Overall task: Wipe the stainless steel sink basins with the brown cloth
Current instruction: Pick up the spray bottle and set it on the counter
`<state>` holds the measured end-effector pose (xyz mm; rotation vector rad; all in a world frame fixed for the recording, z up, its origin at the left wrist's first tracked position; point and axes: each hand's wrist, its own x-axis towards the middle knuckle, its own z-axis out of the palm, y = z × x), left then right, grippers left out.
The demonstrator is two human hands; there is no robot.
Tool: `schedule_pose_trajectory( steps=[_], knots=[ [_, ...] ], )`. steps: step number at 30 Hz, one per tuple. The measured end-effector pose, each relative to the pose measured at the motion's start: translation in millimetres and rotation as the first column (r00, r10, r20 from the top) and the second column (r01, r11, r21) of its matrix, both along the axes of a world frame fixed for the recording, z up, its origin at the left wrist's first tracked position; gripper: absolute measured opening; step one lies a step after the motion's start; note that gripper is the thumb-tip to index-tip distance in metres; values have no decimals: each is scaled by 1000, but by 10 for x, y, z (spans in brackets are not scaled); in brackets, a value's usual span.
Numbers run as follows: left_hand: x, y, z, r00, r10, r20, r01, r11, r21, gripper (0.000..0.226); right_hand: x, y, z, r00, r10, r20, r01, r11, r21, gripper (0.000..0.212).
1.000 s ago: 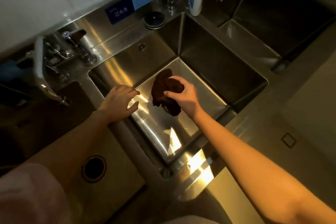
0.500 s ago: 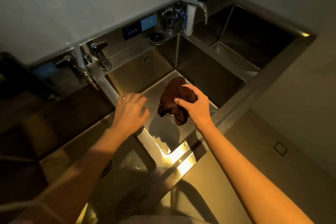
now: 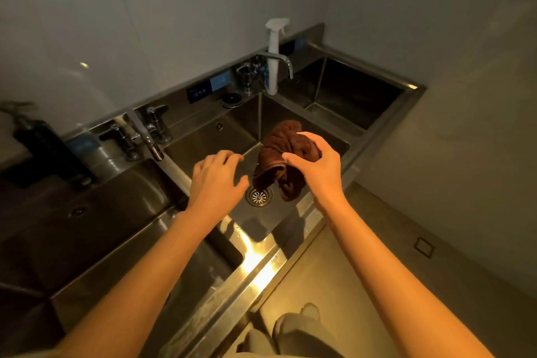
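The right hand [image 3: 318, 167] holds the bunched brown cloth [image 3: 286, 164] in its grip, fingers and thumb curled around it, above the middle sink basin [image 3: 203, 139]. The cloth hangs below the grip, and the round drain [image 3: 259, 196] lies just under its lower folds. The left hand [image 3: 216, 180] hovers beside the cloth with relaxed fingers, holding nothing. Behind the grip, a blue label [image 3: 207, 89] on the back panel carries white writing, too small to read. A white spray bottle [image 3: 274, 55] stands near a faucet [image 3: 277, 62].
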<state>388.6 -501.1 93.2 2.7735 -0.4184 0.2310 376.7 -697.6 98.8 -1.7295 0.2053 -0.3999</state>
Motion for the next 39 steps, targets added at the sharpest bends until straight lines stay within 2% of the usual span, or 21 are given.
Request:
schedule_pose_trajectory(
  steps=[9, 18, 24, 30, 39],
  knots=[
    [-41, -514, 386, 999, -37, 24, 37, 999, -26, 42, -168, -529, 319, 996, -56, 67, 51, 997, 63, 52],
    [-108, -1752, 754, 995, -76, 60, 77, 997, -22, 46, -390, -1819, 568, 987, -109, 120, 103, 993, 57, 50],
    [-274, -2706, 757, 995, -79, 53, 79, 997, -12, 48, -672, -2824, 642, 980, -157, 119, 156, 988, 12, 47],
    [-273, -3394, 666, 994, -99, 37, 96, 991, 88, 53, -839, -3543, 622, 977, -192, 94, 190, 981, 25, 44],
    [207, -4206, 636, 986, -167, 10, 165, 979, 119, 56, -512, -4343, 491, 968, -249, 40, 248, 968, 31, 45]
  ],
)
